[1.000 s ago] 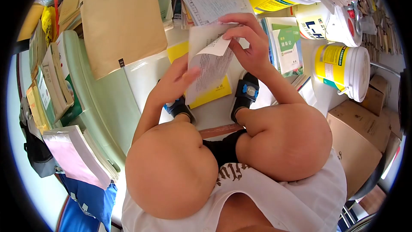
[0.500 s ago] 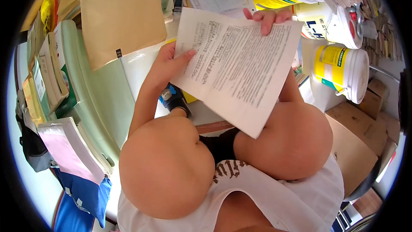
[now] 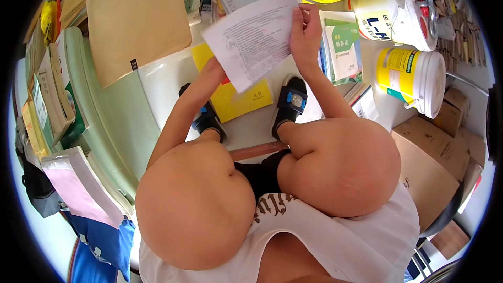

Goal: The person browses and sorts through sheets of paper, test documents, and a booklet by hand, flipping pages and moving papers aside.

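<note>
My right hand (image 3: 306,31) grips the right edge of some printed paper (image 3: 254,36), its thumb on the near face. The paper is tilted and covered with small lines of text. My left hand (image 3: 214,71) is at the paper's lower left edge; its fingers are hidden behind the sheet, so I cannot tell whether they hold it. Beneath the paper, a yellow book (image 3: 243,99) lies on the floor between my feet, partly covered from view.
A brown envelope (image 3: 139,21) lies at the upper left. Books and booklets (image 3: 343,47) stand to the right of my right hand, near a yellow and white bucket (image 3: 403,76). Cardboard boxes (image 3: 429,152) are at the lower right. Black slippers (image 3: 289,102) are on my feet.
The paper has moved up and away from my knees and now looks smaller, uncovering the yellow book and my right foot. My right hand has shifted from its top edge to its right side.
</note>
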{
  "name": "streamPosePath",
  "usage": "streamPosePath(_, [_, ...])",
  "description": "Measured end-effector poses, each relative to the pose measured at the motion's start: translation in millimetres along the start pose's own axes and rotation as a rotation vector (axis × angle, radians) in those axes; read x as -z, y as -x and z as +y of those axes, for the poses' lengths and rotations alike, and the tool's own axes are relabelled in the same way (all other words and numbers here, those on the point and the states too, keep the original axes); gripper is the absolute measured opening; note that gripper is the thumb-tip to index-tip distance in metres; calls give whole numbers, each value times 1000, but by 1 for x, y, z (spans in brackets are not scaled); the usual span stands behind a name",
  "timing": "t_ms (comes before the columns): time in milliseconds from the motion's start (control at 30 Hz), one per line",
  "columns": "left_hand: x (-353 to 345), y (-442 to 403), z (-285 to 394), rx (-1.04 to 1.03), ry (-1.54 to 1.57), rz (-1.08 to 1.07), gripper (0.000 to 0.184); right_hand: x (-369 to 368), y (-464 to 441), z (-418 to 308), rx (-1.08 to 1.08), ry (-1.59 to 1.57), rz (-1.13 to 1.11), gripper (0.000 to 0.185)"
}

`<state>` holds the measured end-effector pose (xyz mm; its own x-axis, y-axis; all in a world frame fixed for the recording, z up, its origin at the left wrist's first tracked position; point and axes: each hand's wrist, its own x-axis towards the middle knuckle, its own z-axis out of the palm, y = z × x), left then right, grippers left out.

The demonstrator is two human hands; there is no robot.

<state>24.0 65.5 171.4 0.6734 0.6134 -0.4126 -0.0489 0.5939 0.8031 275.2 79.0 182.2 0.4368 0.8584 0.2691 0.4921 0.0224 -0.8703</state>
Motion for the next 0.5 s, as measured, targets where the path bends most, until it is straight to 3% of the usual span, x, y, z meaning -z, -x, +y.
streamPosePath(33, [-3,0,2,40,455,-2,71,-3,3,3,-5,0,2,17])
streamPosePath(100, [-8,9,3,43,419,-48,78,-7,5,8,89,158,21,14])
streamPosePath(200, [-11,14,-1,37,147,80,72,-12,13,14,-13,153,-36,12])
streamPosePath(267, [-14,13,7,105,-384,59,67,-12,14,16,-48,154,-69,12])
streamPosePath(300, [-10,11,3,103,-387,61,67,-12,15,17,-91,154,-105,13])
streamPosePath(367, [2,6,-16,110,-109,152,63,-12,18,22,-92,143,-109,13])
streamPosePath(500, [9,8,-27,133,-54,277,57,-11,29,24,-140,196,-194,13])
